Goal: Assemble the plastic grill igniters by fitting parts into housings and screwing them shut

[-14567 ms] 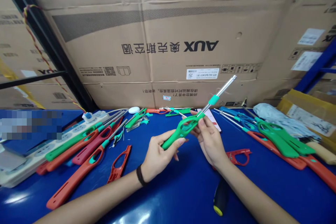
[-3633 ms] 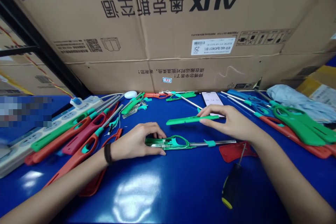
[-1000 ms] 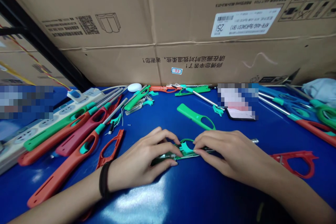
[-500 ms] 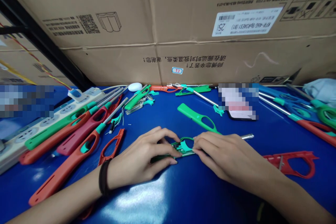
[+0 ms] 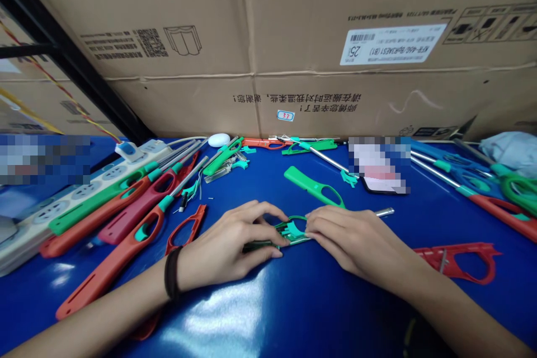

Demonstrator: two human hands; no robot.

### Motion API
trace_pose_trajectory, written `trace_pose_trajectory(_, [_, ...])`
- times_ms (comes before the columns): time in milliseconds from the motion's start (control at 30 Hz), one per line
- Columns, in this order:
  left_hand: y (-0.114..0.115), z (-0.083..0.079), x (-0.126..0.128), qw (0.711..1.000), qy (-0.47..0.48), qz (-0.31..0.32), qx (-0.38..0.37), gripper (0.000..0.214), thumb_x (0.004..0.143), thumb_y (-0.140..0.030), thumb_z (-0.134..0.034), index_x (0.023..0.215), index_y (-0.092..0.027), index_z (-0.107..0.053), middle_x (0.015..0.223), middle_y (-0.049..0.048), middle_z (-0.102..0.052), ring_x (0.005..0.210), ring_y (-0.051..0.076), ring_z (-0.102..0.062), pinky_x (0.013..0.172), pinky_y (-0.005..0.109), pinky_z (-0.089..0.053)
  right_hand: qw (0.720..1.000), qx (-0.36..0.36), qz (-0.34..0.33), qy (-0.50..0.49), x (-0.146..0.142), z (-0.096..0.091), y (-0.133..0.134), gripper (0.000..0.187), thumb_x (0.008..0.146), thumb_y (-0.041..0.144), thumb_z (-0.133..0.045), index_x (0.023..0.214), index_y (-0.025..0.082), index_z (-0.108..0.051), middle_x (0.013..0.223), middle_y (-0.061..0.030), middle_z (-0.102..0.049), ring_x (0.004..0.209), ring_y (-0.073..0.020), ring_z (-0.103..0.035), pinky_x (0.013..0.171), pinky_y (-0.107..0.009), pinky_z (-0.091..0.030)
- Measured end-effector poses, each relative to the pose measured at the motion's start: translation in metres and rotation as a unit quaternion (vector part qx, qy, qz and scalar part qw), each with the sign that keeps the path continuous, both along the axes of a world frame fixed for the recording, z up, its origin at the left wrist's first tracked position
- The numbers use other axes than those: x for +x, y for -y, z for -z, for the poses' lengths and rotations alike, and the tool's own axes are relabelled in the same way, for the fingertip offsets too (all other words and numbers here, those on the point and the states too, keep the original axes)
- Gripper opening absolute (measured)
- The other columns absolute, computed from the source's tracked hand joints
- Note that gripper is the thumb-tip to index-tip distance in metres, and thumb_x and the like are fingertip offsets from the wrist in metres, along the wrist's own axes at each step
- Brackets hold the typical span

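At the blue table (image 5: 302, 313), bracing an opened green gas lighter (image 5: 298, 240) with both hands.
With the left hand (image 5: 230, 243), gripping its handle end between thumb and fingers; with the right hand (image 5: 356, 238), pinching near the guard, exact part hidden. Could perhaps spill inner parts if tilting the open shell or pressing unevenly. By count: four whole lighters (image 5: 119, 258) at left, two red half-shells (image 5: 432, 255), one loose green half-shell (image 5: 308, 182) just beyond, one turquoise trigger (image 5: 293, 229) between the fingertips.
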State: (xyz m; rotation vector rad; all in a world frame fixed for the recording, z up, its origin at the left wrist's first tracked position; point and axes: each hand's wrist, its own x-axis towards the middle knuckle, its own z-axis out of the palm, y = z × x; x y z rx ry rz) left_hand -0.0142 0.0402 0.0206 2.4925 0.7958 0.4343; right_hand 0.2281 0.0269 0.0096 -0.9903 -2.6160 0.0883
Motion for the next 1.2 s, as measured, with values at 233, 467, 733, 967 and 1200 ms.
trace_pose_trajectory(233, [0.0012, 0.0017, 0.0, 1.0, 0.022, -0.004, 0.012, 0.018, 0.088, -0.022, -0.057, 0.101, -0.022, -0.07, 0.121, 0.0078, -0.054, 0.089, 0.015, -0.059, 0.085, 0.03, -0.05, 0.998, -0.036, 0.003, -0.044, 0.0033, -0.0001, -0.0037, 0.018, 0.09, 0.015, -0.049, 0.09, 0.02, -0.066, 0.094, -0.0035, -0.07, 0.088, -0.0163, -0.066, 0.074, -0.026, -0.051])
trace_pose_trajectory(467, [0.0002, 0.0026, 0.0003, 0.999, 0.034, -0.019, 0.006, 0.017, 0.086, -0.022, -0.06, 0.1, -0.023, -0.071, 0.118, 0.0072, -0.055, 0.088, 0.014, -0.059, 0.081, 0.027, -0.052, 0.998, -0.05, 0.008, -0.037, 0.0068, -0.0012, -0.0026, 0.018, 0.091, 0.015, -0.048, 0.093, 0.021, -0.064, 0.099, -0.0036, -0.07, 0.09, -0.017, -0.066, 0.076, -0.027, -0.052])
trace_pose_trajectory(733, [-0.0011, 0.0025, 0.0004, 0.999, 0.029, -0.017, 0.019, 0.018, 0.087, -0.022, -0.059, 0.1, -0.024, -0.071, 0.116, 0.0067, -0.058, 0.09, 0.015, -0.06, 0.082, 0.027, -0.051, 0.998, -0.044, 0.0, -0.041, 0.0051, -0.0018, -0.0027, 0.018, 0.09, 0.014, -0.047, 0.093, 0.02, -0.064, 0.098, -0.0045, -0.07, 0.09, -0.0169, -0.066, 0.077, -0.028, -0.053])
trace_pose_trajectory(967, [-0.0026, 0.0029, -0.0012, 1.0, 0.018, 0.002, 0.024, 0.018, 0.088, -0.023, -0.058, 0.102, -0.025, -0.07, 0.114, 0.0055, -0.062, 0.093, 0.016, -0.06, 0.085, 0.029, -0.048, 0.999, -0.019, -0.036, -0.034, 0.002, 0.0014, -0.0011, 0.023, 0.089, 0.008, -0.043, 0.093, 0.018, -0.063, 0.099, -0.0059, -0.069, 0.095, -0.0178, -0.065, 0.078, -0.029, -0.054])
trace_pose_trajectory(1200, [-0.0056, 0.0011, -0.0035, 1.0, -0.002, 0.018, 0.022, 0.017, 0.088, -0.024, -0.06, 0.103, -0.025, -0.069, 0.111, 0.0035, -0.065, 0.094, 0.016, -0.06, 0.089, 0.031, -0.044, 0.998, -0.031, -0.043, -0.036, 0.0007, 0.0017, 0.0, 0.022, 0.09, 0.009, -0.043, 0.093, 0.016, -0.063, 0.099, -0.0067, -0.069, 0.094, -0.0186, -0.064, 0.078, -0.031, -0.053])
